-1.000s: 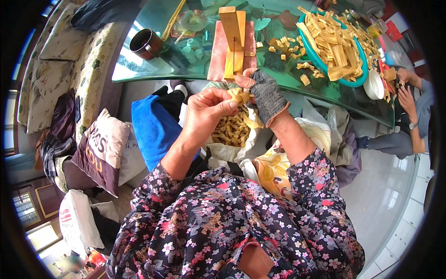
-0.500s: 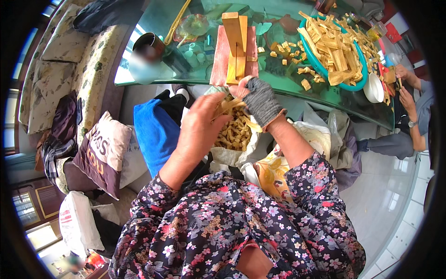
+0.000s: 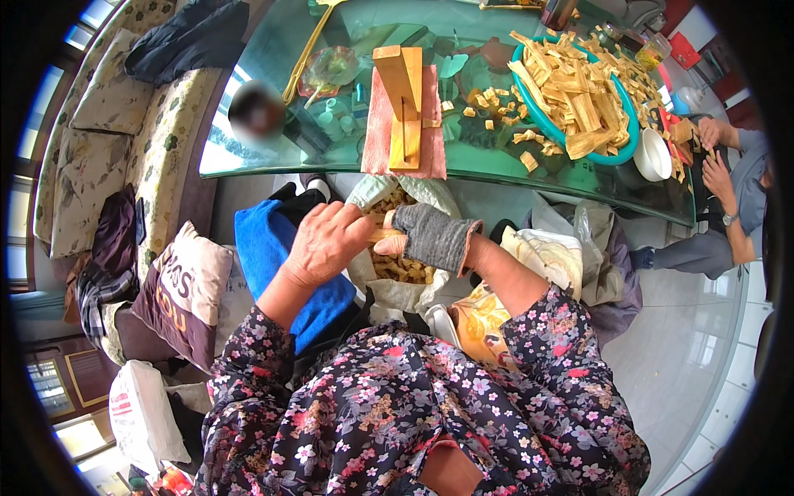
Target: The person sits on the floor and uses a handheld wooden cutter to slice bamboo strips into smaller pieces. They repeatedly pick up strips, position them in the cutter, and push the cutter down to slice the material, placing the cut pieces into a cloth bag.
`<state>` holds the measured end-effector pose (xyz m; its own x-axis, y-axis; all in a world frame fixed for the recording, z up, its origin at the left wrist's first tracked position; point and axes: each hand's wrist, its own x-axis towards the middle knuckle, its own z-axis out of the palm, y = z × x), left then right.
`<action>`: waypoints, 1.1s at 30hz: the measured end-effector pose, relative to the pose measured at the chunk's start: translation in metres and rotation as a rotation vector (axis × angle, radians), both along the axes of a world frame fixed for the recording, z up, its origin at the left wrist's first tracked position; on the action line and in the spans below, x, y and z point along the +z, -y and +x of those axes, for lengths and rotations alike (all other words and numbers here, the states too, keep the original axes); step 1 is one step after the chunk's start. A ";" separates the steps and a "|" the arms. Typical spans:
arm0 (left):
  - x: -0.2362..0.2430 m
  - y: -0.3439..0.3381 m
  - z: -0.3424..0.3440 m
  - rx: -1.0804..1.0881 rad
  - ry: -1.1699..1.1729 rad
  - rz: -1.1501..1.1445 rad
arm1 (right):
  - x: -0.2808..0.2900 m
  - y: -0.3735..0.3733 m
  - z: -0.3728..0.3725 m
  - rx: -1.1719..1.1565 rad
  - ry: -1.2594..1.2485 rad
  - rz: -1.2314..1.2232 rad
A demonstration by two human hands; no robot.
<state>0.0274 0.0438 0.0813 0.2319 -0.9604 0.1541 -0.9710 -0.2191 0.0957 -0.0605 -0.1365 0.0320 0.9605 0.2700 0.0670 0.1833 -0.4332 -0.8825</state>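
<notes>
My left hand (image 3: 327, 241), bare, is closed with its fingers round one end of a pale yellow-brown dried strip (image 3: 384, 236). The other end is in my right hand (image 3: 432, 237), which wears a grey fingerless knit glove and is also closed. The strip lies level between the two fists, mostly covered by fingers. Below them an open white bag (image 3: 389, 296) holds many short cut pieces (image 3: 400, 269) of the same material. Just beyond my hands, an upright wooden stand with a slotted base (image 3: 405, 107) rests on a pink cloth (image 3: 434, 159) at the table edge.
On the glass table (image 3: 488, 183), a teal basin (image 3: 635, 136) is heaped with strips (image 3: 571, 99), loose pieces beside it. A white bowl (image 3: 653, 155) stands near the right edge. Another person's hands (image 3: 718, 157) work at far right. A blue cloth (image 3: 269, 248) lies at left.
My hands have come closer together and closed round the strip, which they now hold level. Before, my left hand was more open and the strip sagged. The view has shifted slightly.
</notes>
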 end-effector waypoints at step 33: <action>-0.029 0.091 0.068 0.679 -1.354 -0.383 | -0.006 0.060 0.063 -0.802 0.010 0.052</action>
